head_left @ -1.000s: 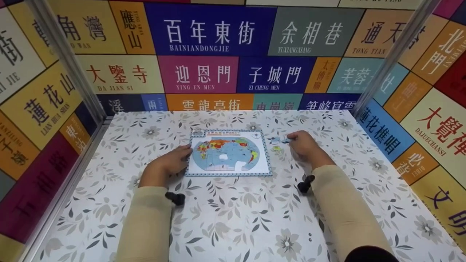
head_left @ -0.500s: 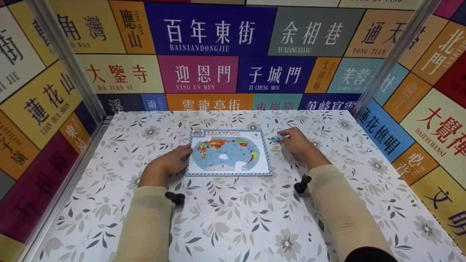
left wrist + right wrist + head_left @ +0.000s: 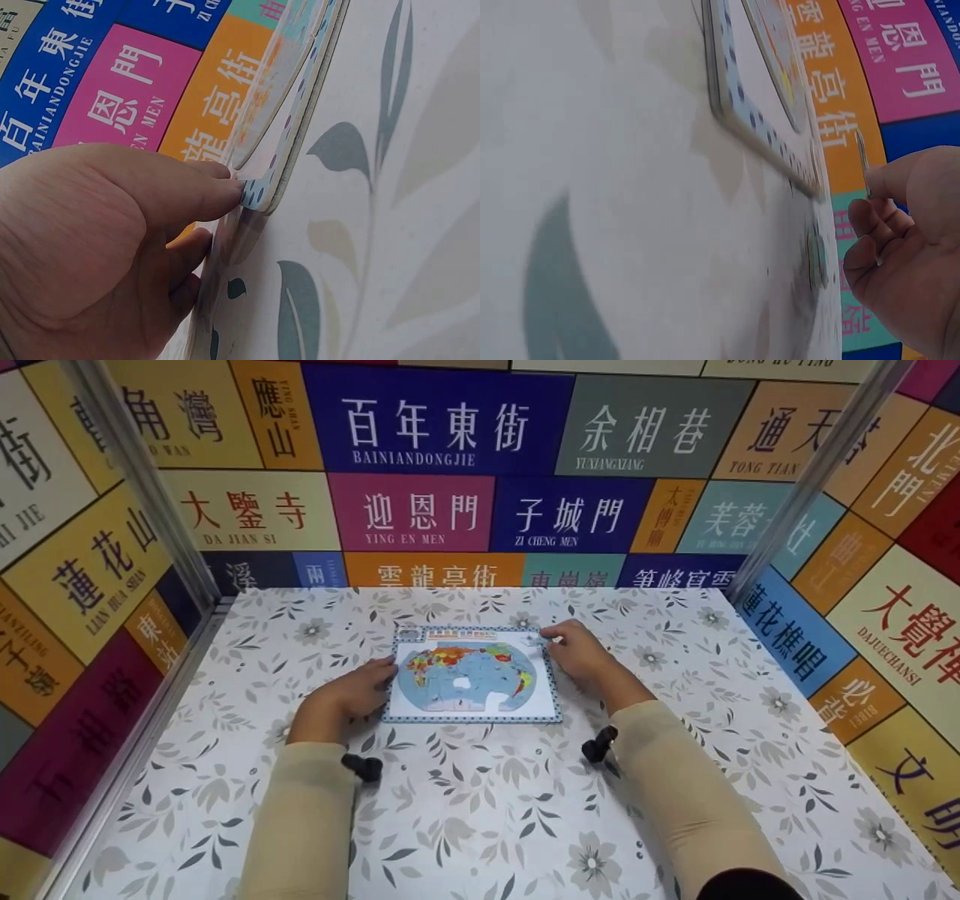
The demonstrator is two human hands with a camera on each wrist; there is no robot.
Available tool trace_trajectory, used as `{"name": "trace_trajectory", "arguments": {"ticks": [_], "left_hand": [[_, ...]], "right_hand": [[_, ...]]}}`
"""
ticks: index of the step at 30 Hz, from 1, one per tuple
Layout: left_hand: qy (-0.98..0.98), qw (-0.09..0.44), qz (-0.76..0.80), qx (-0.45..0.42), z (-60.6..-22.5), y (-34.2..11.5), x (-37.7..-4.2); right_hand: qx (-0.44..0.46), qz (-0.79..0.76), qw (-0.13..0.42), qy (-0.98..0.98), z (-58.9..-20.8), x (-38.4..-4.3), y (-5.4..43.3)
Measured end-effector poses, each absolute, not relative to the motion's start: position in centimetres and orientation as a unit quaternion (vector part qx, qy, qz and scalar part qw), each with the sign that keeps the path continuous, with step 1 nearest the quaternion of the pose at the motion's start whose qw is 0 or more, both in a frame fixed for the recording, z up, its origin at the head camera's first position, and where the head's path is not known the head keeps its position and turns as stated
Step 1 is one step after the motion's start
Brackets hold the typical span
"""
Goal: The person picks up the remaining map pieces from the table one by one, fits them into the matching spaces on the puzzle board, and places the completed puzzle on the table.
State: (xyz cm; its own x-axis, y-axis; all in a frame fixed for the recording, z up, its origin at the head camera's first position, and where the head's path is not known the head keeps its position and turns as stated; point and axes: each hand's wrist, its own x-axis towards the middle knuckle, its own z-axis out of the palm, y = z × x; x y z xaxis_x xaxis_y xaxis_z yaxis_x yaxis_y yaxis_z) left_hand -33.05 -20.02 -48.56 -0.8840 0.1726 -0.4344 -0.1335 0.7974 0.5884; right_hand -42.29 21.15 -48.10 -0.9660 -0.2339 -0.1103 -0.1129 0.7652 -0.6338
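A world-map jigsaw puzzle [image 3: 480,712] lies flat on the table, with white gaps near its middle and at lower right. My left hand [image 3: 361,688] rests against its left edge, fingers relaxed. In the left wrist view the thumb [image 3: 214,195] touches the spotted corner of the board. My right hand [image 3: 583,654] is at the board's upper right corner. Between its thumb and index finger it pinches a puzzle piece [image 3: 864,159], seen edge-on in the right wrist view. Loose puzzle pieces [image 3: 814,255] lie beside the board there; in the head view the right hand hides them.
A white cloth with grey leaves and flowers [image 3: 480,810] covers the table. Panels with large Chinese characters [image 3: 435,420] stand behind and on both sides, with metal posts [image 3: 817,465] at the back corners. Black wrist cameras [image 3: 598,744] sit on both forearms.
The right hand has moved left from the loose pieces to the board's upper right corner, carrying a puzzle piece. The left hand and the board have stayed put.
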Motion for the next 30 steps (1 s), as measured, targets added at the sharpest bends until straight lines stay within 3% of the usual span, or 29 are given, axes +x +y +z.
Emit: {"name": "trace_trajectory", "arguments": {"ticks": [12,20,30], "left_hand": [[0.915,0.244,0.322,-0.006,-48.8,-19.9,-33.4],[0.920,0.237,0.312,0.009,-48.8,-20.0,-33.3],[0.919,0.240,0.312,0.016,-48.7,-20.1,-33.2]], "right_hand": [[-0.100,-0.349,0.098,0.927,-47.5,-41.8,16.8],[-0.172,-0.357,0.084,0.914,-47.8,-41.0,14.2],[-0.199,-0.364,0.087,0.906,-48.6,-40.4,10.9]]}}
